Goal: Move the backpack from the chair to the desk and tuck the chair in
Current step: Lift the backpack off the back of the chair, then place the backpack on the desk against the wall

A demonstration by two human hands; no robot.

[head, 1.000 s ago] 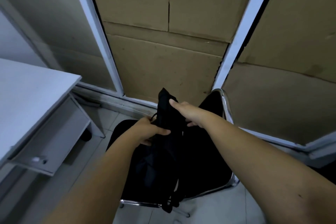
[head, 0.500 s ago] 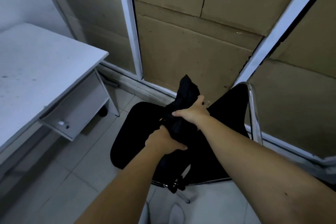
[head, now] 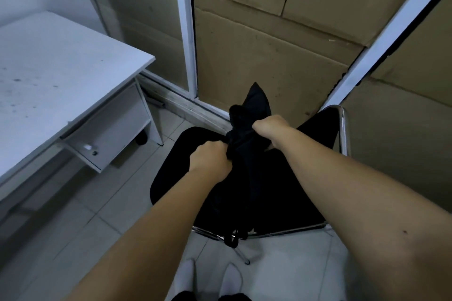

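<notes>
A: Where's the backpack right now?

B: On the black seat of the chair, standing roughly upright, its long axis running from the seat up toward the camera and tipped slightly away. It's black on black, so the lower outline is hard to separate from the cushion. A strap loop dangles past the front chrome rail.

A: And the hands?

B: Both are clenched on the top of the bag. The left hand is fisted around bunched fabric on the nearer, left side; the right hand is closed over the upper edge, a little farther from the body. A peak of fabric sticks up beyond the right knuckles.

A: So which way does it have to travel?

B: Left. The desk lies to the left of the chair, with open tiled floor between them, and its top sits higher than the seat. I'd judge the bag needs to rise clear first, then swing left; the left hand is the nearer one to the desk.

A: Anything in the way?

B: The desk top looks bare apart from dark specks, with a drawer hanging under its near corner. Behind the chair are cardboard boxes and white frames, and the chair back stands close to them
</notes>
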